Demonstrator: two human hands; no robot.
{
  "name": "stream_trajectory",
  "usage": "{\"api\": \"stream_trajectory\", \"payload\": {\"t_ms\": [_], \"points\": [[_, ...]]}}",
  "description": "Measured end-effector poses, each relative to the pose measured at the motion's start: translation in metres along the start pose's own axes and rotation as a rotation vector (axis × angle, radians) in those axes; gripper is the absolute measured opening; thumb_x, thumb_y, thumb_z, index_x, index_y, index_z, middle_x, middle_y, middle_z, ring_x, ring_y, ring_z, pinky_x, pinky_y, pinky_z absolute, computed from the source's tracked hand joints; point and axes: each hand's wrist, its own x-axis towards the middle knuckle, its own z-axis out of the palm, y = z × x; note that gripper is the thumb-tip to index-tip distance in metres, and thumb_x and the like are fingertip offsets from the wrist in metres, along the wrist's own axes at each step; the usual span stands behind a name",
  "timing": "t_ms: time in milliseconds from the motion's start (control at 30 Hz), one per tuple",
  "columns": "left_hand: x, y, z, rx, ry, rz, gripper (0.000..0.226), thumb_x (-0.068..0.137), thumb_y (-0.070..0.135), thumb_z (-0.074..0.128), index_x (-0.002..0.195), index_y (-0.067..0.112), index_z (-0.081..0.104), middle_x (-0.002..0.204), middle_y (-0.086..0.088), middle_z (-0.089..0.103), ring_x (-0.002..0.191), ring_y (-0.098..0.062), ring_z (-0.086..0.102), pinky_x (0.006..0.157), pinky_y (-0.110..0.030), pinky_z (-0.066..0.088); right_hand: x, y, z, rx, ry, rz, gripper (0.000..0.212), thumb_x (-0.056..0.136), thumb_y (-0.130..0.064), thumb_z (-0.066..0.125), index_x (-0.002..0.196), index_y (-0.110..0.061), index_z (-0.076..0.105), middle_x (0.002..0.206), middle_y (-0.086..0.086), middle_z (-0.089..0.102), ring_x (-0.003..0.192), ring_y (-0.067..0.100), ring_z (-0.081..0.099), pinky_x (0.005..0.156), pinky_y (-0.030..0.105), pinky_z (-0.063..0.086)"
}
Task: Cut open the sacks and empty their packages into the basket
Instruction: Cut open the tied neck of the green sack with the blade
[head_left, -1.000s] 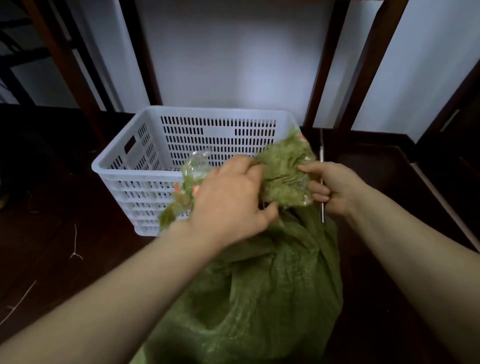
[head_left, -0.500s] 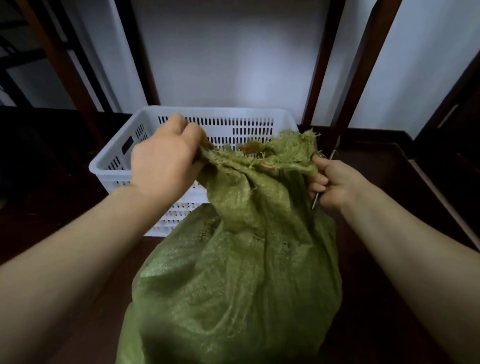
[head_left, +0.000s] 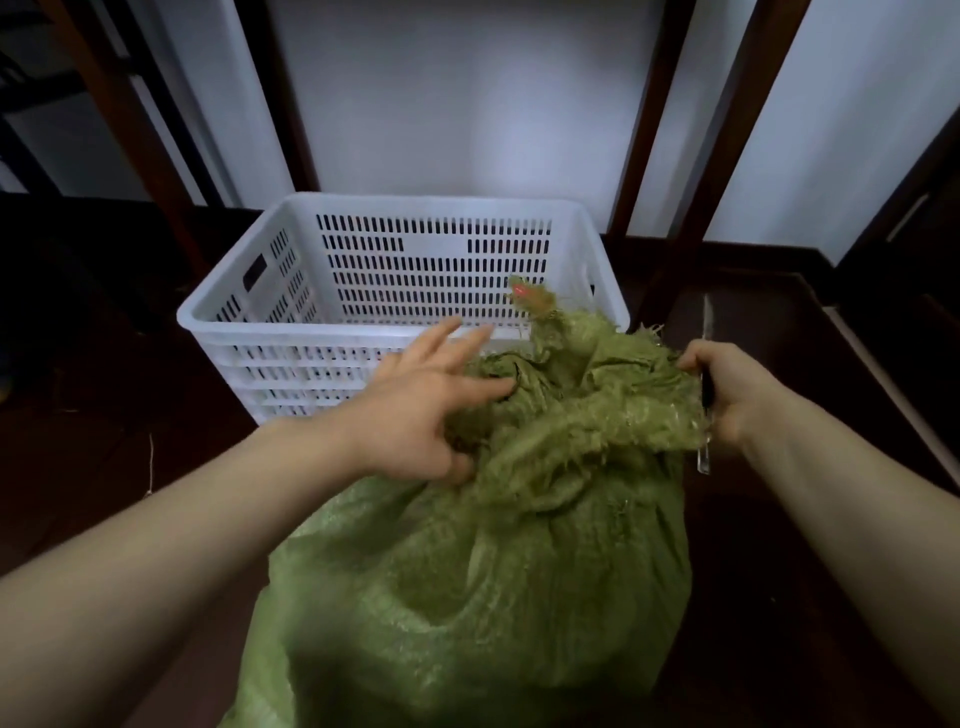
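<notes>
Gripping knife (head_left: 704, 457) and green sack (head_left: 493, 571) rim in my right hand (head_left: 737, 395), I set my left hand (head_left: 421, 410), fingers spread and empty, at the mouth (widening step); tipping into the basket (head_left: 218, 312) just behind seemed due next.

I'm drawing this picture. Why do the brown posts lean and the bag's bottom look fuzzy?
Head view: the wide lens tilts the brown posts outward near the edges; the green sack is soft at its near bottom, probably too close to the camera.

Dark floor (head_left: 93, 457), likely wood: white basket (head_left: 415, 260), green sack (head_left: 493, 597)
</notes>
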Motion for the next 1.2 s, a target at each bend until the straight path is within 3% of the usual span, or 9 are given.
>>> {"api": "stream_trajectory", "payload": {"t_ms": [100, 200, 300, 500, 667, 800, 933, 1033, 1200], "points": [[0.012, 0.012, 0.008, 0.195, -0.218, 0.1, 0.087, 0.08, 0.041, 0.067, 0.149, 0.039, 0.015, 0.159, 0.013, 0.001, 0.145, -0.008, -0.008, 0.115, -0.044, -0.004, 0.009, 0.004, -0.008, -0.356, 0.234, -0.131, 0.021, 0.068, -0.016, 0.062, 0.085, -0.004, 0.056, 0.061, 0.009, 0.056, 0.047, 0.02, 0.052, 0.04, 0.019, 0.037], [0.024, 0.019, 0.016, 0.377, -0.238, 0.132, 0.087, 0.078, 0.057, 0.063, 0.15, 0.035, 0.018, 0.147, 0.005, 0.037, 0.14, -0.015, 0.021, 0.115, -0.046, -0.002, 0.009, -0.002, -0.012, -0.791, 0.534, -0.342, 0.048, 0.067, -0.022, 0.075, 0.111, -0.014, 0.058, 0.108, 0.012, 0.061, 0.098, 0.032, 0.061, 0.075, 0.035, 0.049], [0.031, 0.022, 0.021, 0.494, -0.195, 0.173, 0.084, 0.073, 0.07, 0.057, 0.144, 0.03, 0.036, 0.129, 0.002, 0.051, 0.132, -0.02, 0.032, 0.117, -0.046, -0.004, -0.005, -0.013, 0.007, -0.833, 0.419, -0.611, 0.009, 0.075, -0.024, 0.067, 0.082, -0.023, 0.062, 0.09, 0.005, 0.066, 0.091, 0.03, 0.065, 0.077, 0.038, 0.053], [0.029, 0.025, 0.018, 0.405, -0.114, 0.106, 0.076, 0.066, 0.07, 0.065, 0.124, 0.022, 0.052, 0.093, 0.008, 0.056, 0.091, -0.015, 0.05, 0.084, -0.028, 0.04, 0.001, 0.007, 0.044, -1.135, 0.131, -0.381, 0.036, 0.07, -0.041, 0.079, 0.077, -0.013, 0.058, 0.074, 0.001, 0.058, 0.077, 0.023, 0.06, 0.07, 0.032, 0.05], [0.007, -0.026, -0.016, 0.372, 0.019, -0.19, 0.06, 0.079, 0.064, 0.059, 0.125, 0.026, 0.049, 0.092, 0.004, 0.055, 0.088, -0.018, 0.055, 0.072, -0.027, 0.047, 0.034, -0.006, 0.009, -0.604, 0.316, -0.408, 0.024, 0.072, -0.007, 0.069, 0.094, 0.002, 0.068, 0.078, 0.012, 0.064, 0.066, 0.025, 0.06, 0.056, 0.028, 0.049], [0.003, -0.046, -0.024, 0.406, 0.132, -0.228, 0.051, 0.088, 0.056, 0.051, 0.134, 0.037, 0.04, 0.072, 0.008, 0.046, 0.081, -0.02, 0.053, 0.062, -0.027, 0.045, 0.017, -0.019, 0.004, -0.333, 0.032, -0.237, 0.02, 0.076, -0.01, 0.076, 0.083, -0.006, 0.058, 0.055, 0.002, 0.046, 0.031, 0.006, 0.04, 0.033, 0.013, 0.025], [0.015, -0.038, -0.008, 0.332, 0.138, -0.221, 0.042, 0.086, 0.052, 0.056, 0.116, 0.024, 0.054, 0.079, 0.005, 0.049, 0.088, -0.021, 0.056, 0.065, -0.027, 0.044, 0.008, -0.024, 0.021, 0.073, -0.18, -0.099, 0.013, 0.087, -0.008, 0.038, 0.076, -0.009, 0.046, 0.065, 0.006, 0.043, 0.05, 0.012, 0.034, 0.045, 0.022, 0.026], [0.02, -0.035, -0.002, 0.315, 0.113, -0.217, 0.043, 0.084, 0.053, 0.059, 0.115, 0.024, 0.055, 0.09, 0.003, 0.059, 0.089, -0.02, 0.058, 0.063, -0.026, 0.044, 0.01, -0.019, 0.023, 0.087, -0.137, -0.207, 0.02, 0.094, 0.005, 0.033, 0.096, -0.001, 0.052, 0.074, 0.01, 0.048, 0.054, 0.012, 0.04, 0.038, 0.017, 0.034], [0.025, -0.028, 0.006, 0.282, 0.06, -0.224, 0.026, 0.083, 0.046, 0.062, 0.096, 0.023, 0.057, 0.081, 0.005, 0.058, 0.081, -0.017, 0.057, 0.063, -0.027, 0.049, 0.008, -0.012, 0.018, -0.049, -0.219, -0.271, 0.02, 0.101, -0.031, 0.041, 0.116, -0.028, 0.054, 0.059, 0.003, 0.053, 0.042, 0.01, 0.044, 0.039, 0.018, 0.037]]}}
